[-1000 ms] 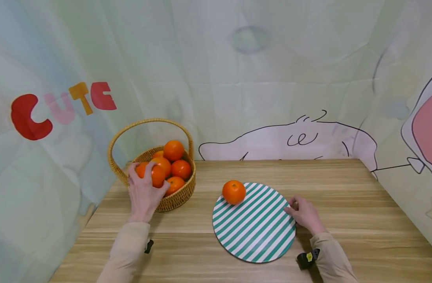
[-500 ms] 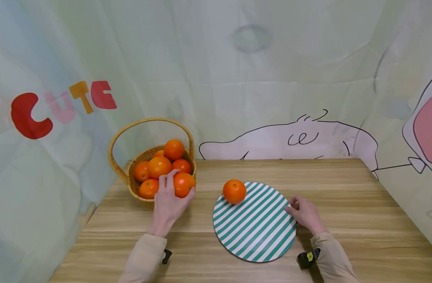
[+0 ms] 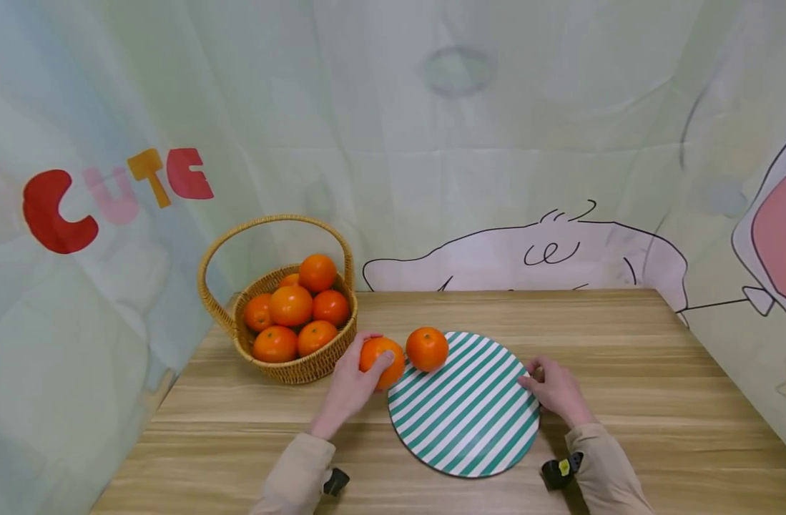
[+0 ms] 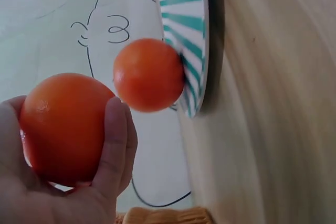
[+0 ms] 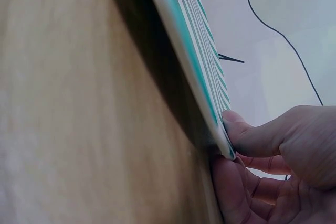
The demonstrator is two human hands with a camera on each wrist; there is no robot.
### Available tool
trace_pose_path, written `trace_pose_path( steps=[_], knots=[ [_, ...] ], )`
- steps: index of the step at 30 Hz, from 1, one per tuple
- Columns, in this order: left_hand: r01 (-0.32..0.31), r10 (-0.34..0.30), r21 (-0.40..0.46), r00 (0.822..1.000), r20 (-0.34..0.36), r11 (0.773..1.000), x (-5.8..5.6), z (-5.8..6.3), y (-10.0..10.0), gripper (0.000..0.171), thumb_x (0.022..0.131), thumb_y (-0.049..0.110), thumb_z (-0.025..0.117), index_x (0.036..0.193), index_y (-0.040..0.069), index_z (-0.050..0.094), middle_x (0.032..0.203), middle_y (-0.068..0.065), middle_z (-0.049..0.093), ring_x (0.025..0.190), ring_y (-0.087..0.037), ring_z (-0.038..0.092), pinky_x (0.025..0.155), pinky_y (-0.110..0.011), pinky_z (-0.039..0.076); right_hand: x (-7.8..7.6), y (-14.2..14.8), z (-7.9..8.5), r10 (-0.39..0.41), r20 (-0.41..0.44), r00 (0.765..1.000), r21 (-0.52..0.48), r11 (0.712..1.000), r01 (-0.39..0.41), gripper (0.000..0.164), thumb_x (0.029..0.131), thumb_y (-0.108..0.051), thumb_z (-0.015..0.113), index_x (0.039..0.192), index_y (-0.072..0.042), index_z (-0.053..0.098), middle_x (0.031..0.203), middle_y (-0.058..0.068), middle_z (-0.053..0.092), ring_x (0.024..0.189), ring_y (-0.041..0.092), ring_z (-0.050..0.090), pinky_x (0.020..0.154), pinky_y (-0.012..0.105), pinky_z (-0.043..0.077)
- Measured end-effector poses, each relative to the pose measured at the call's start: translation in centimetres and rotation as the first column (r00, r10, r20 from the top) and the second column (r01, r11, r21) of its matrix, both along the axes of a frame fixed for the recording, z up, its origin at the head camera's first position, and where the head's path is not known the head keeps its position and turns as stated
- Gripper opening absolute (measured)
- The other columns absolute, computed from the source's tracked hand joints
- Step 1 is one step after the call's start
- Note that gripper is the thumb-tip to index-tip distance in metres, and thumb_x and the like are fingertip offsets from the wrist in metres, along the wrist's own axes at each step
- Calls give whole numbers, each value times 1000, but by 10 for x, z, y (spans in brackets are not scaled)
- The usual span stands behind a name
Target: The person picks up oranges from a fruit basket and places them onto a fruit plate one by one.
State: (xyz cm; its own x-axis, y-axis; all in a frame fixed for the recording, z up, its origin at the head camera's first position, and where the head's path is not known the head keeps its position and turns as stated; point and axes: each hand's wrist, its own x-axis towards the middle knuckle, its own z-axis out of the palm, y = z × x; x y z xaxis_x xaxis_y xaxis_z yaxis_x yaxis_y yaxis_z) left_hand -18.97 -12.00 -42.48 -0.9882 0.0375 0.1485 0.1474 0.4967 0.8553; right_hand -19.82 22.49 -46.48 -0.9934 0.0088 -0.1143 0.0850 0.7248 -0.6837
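My left hand (image 3: 349, 386) grips an orange (image 3: 372, 352), thumb on one side and fingers round the other. In the left wrist view, this held orange (image 4: 68, 127) is up off the table, near the left edge of a round plate (image 3: 470, 415) with green and white stripes. A second orange (image 3: 427, 349) sits on the plate's far left part, just beyond the held one. My right hand (image 3: 556, 392) pinches the plate's right rim. In the right wrist view its thumb (image 5: 247, 135) lies on top and its fingers go under the rim.
A wicker basket (image 3: 302, 370) with a tall arched handle (image 3: 273, 220) stands at the back left, heaped with several oranges (image 3: 291, 306). The wooden table (image 3: 656, 400) ends at a printed curtain (image 3: 393, 143) behind.
My left hand has lifted an orange out of the basket and carried it right to the plate's left edge. The right hand stays at the rim.
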Motion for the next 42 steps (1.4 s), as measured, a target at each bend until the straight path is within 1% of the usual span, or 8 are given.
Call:
trace_pose_path(
  steps=[6,13,21,27,34,35,38,42],
  knots=[
    [84,-94,81,988,125,993,-2,-13,14,45,100,36,60,138,16,50,127,-20,59,90,-25,64,64,-32,60,0,0,0,-5,12,1000,2,1000,5,25,96,-15,66,111,3,57,84,13,62,67,19,56,55,29,49],
    [110,-118,51,976,184,993,-4,-22,23,53,100,44,58,142,14,46,121,-22,58,59,-20,58,52,-29,53,-1,0,0,-4,16,1000,9,1000,4,25,97,-15,65,111,3,57,85,14,63,68,19,57,56,29,48],
    [135,-133,0,979,152,991,-1,-31,26,49,102,44,54,139,14,48,128,-18,58,99,-27,59,66,-31,55,-1,0,0,-4,7,1000,9,1000,4,25,96,-15,65,111,3,57,85,14,62,68,19,56,56,29,48],
    [157,-134,-131,976,171,979,2,-27,28,52,103,50,48,140,15,47,136,-17,52,110,-30,56,93,-47,49,0,0,0,-11,14,1000,5,1000,11,25,96,-15,65,111,3,57,85,14,62,68,19,56,56,29,48],
    [214,-189,-83,953,237,973,3,-24,24,55,105,49,42,147,12,39,136,-18,49,87,-27,61,69,-33,51,0,2,0,-8,15,1000,3,1000,8,24,96,-15,65,110,3,56,84,14,62,65,19,57,55,29,48],
    [227,-203,-79,949,242,971,4,-24,24,56,106,49,40,147,12,38,137,-18,49,88,-25,60,71,-32,50,0,2,0,-4,7,1000,10,1000,4,24,96,-15,65,110,3,56,84,14,62,66,19,56,56,29,47],
    [257,-232,-68,938,256,964,5,-25,24,56,107,47,36,149,11,35,141,-19,47,100,-29,61,86,-43,53,-1,3,0,7,-15,1000,33,999,-7,24,96,-16,65,109,3,58,85,14,64,69,20,56,59,29,44],
    [257,-233,-72,943,236,964,6,-26,24,56,108,46,33,150,9,33,150,-19,43,128,-32,49,110,-53,41,-1,2,-1,22,-31,999,51,998,-21,24,96,-17,66,108,3,59,87,14,64,73,22,55,63,29,41]
  ],
)
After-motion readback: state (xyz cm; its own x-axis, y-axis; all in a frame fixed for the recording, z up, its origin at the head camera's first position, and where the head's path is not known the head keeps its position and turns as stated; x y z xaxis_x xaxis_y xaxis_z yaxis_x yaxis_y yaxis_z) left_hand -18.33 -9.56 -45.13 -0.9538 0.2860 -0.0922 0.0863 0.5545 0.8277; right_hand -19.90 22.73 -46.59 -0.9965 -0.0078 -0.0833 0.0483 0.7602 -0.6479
